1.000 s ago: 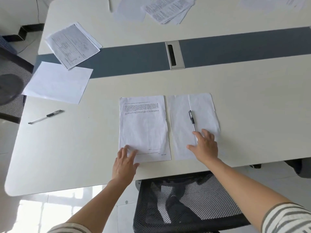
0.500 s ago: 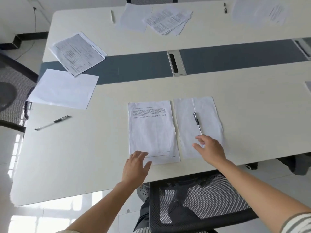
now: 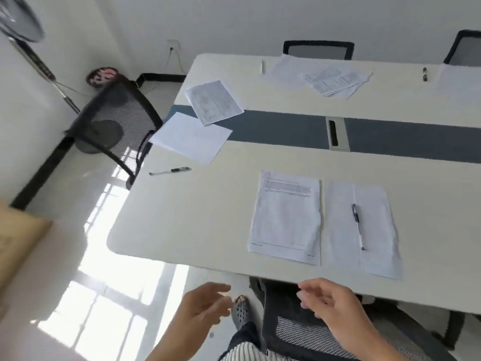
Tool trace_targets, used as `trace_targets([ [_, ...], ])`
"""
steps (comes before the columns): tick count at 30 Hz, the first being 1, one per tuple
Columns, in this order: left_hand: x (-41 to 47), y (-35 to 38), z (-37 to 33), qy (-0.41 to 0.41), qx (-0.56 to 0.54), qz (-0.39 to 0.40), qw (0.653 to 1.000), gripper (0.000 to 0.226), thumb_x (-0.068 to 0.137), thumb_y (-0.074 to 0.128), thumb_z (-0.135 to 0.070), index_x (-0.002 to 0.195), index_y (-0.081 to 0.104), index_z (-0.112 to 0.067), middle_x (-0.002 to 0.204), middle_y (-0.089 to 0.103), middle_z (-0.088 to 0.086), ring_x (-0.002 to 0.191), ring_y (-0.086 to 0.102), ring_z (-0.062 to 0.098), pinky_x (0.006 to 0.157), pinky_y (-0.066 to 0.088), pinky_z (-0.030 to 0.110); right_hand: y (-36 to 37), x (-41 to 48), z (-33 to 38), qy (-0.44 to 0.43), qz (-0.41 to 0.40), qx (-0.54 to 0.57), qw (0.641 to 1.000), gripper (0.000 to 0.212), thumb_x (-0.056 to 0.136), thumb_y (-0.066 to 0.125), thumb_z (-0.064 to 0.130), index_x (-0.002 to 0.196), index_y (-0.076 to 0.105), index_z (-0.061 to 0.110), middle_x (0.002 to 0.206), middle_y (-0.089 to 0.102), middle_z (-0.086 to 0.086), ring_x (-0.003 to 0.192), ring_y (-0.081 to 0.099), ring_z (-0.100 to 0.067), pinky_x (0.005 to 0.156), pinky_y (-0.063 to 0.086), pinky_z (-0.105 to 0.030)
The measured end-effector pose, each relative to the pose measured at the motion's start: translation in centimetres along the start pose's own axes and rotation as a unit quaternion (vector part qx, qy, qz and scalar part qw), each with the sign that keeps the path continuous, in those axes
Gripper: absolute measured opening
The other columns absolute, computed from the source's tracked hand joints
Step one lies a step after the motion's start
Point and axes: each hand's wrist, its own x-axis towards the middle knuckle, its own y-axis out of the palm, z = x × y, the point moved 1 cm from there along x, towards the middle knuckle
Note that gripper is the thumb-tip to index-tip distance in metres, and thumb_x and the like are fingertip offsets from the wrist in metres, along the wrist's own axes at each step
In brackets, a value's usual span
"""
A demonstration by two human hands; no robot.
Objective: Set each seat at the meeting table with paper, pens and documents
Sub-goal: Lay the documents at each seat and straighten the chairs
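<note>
Neatly paired sheets, pen atop

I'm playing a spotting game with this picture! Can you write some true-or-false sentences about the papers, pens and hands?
1. A black-gripped clear pen lies on the creased blank white sheet. True.
2. The left hand holds a pen. False: it and the right hand hold nothing.
3. The printed white document lies right of that sheet. False: it lies left of it.
4. A second pen lies straight on the cream table, near the black mesh chair. True.
</note>
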Motion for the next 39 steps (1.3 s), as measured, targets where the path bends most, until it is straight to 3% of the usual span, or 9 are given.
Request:
trace_targets([
  [3, -5.0, -1.3, 2.9, -0.036, -0.054, -0.079, 0.995, 0.038, 0.069, 0.070, -0.038, 0.101, 0.070, -0.018, 0.087, 0.077, 0.005, 0.080, 0.073, 0.020, 0.072, 0.057, 0.031, 3.4, 0.0, 0.9, -0.003, 0.072, -0.007, 0.997, 0.009, 0.086, 0.072, 0.018, 0.093, 0.074, 0.022, 0.085, 0.077, 0.001, 0.078, 0.073, -0.010, 0.065, 0.051, -0.013],
  [8, -12.3, -4.4, 7.5, -0.064, -0.119, -0.173, 0.976, 0.035, 0.074, 0.073, -0.037, 0.102, 0.070, -0.016, 0.089, 0.077, 0.006, 0.082, 0.073, 0.020, 0.071, 0.055, 0.030, 10.4, -0.6, 4.6, -0.037, 0.158, -0.007, 0.987, 0.011, 0.085, 0.071, 0.021, 0.096, 0.073, 0.020, 0.088, 0.077, 0.000, 0.081, 0.073, -0.015, 0.066, 0.051, -0.017],
  [12, -15.6, -8.7, 10.4, -0.053, -0.156, -0.235, 0.958, 0.035, 0.073, 0.078, -0.034, 0.102, 0.070, -0.015, 0.088, 0.077, 0.009, 0.081, 0.073, 0.023, 0.073, 0.057, 0.034, 16.3, -1.7, 8.0, -0.070, 0.218, -0.024, 0.973, 0.029, 0.074, 0.070, 0.038, 0.098, 0.073, 0.022, 0.091, 0.077, 0.003, 0.082, 0.073, -0.013, 0.068, 0.051, -0.017],
  [15, -17.2, -13.0, 12.2, -0.028, -0.179, -0.269, 0.946, 0.043, 0.066, 0.073, -0.040, 0.101, 0.070, -0.015, 0.088, 0.077, 0.009, 0.081, 0.073, 0.023, 0.074, 0.057, 0.039, 21.1, -1.9, 10.1, -0.083, 0.236, -0.039, 0.967, 0.033, 0.071, 0.070, 0.042, 0.098, 0.073, 0.023, 0.090, 0.077, 0.001, 0.084, 0.072, -0.013, 0.073, 0.051, -0.022],
  [21, -20.2, -25.0, 16.0, -0.011, -0.203, -0.312, 0.928, 0.060, 0.054, 0.073, -0.050, 0.101, 0.070, -0.013, 0.089, 0.076, 0.012, 0.081, 0.073, 0.026, 0.068, 0.055, 0.030, 33.1, -1.6, 14.8, -0.101, 0.249, -0.034, 0.963, 0.029, 0.072, 0.069, 0.035, 0.096, 0.074, 0.019, 0.089, 0.078, 0.002, 0.083, 0.073, -0.019, 0.068, 0.052, -0.027],
  [27, -20.1, -36.3, 17.5, -0.003, -0.185, -0.329, 0.926, 0.040, 0.066, 0.070, -0.029, 0.101, 0.070, -0.009, 0.086, 0.077, 0.013, 0.080, 0.073, 0.028, 0.063, 0.056, 0.028, 41.6, -0.4, 19.5, -0.125, 0.238, -0.013, 0.963, 0.063, 0.050, 0.073, 0.079, 0.091, 0.077, 0.032, 0.091, 0.078, 0.002, 0.081, 0.073, -0.013, 0.067, 0.055, -0.026],
  [32, -14.5, -43.5, 17.2, -0.010, -0.189, -0.301, 0.935, 0.040, 0.068, 0.068, -0.027, 0.103, 0.069, -0.008, 0.087, 0.077, 0.012, 0.077, 0.073, 0.024, 0.063, 0.057, 0.026, 45.4, 4.8, 21.9, -0.101, 0.192, -0.012, 0.976, 0.027, 0.072, 0.069, 0.033, 0.094, 0.074, 0.017, 0.087, 0.078, -0.001, 0.082, 0.073, -0.021, 0.064, 0.054, -0.023],
  [36, -9.4, -50.2, 15.1, -0.002, -0.190, -0.275, 0.942, 0.046, 0.063, 0.073, -0.032, 0.102, 0.069, -0.008, 0.086, 0.076, 0.013, 0.074, 0.072, 0.020, 0.062, 0.054, 0.024, 49.6, 10.8, 24.8, -0.085, 0.160, -0.004, 0.983, 0.012, 0.083, 0.069, 0.014, 0.093, 0.074, 0.015, 0.085, 0.078, -0.002, 0.078, 0.073, -0.018, 0.062, 0.053, -0.023],
  [39, -6.2, -55.9, 12.5, -0.004, -0.175, -0.268, 0.948, 0.052, 0.058, 0.076, -0.037, 0.101, 0.070, -0.008, 0.087, 0.076, 0.014, 0.075, 0.072, 0.020, 0.064, 0.053, 0.027, 52.6, 15.4, 28.2, -0.079, 0.157, 0.002, 0.984, 0.012, 0.085, 0.069, 0.011, 0.095, 0.074, 0.014, 0.086, 0.078, -0.003, 0.078, 0.073, -0.017, 0.063, 0.052, -0.025],
])
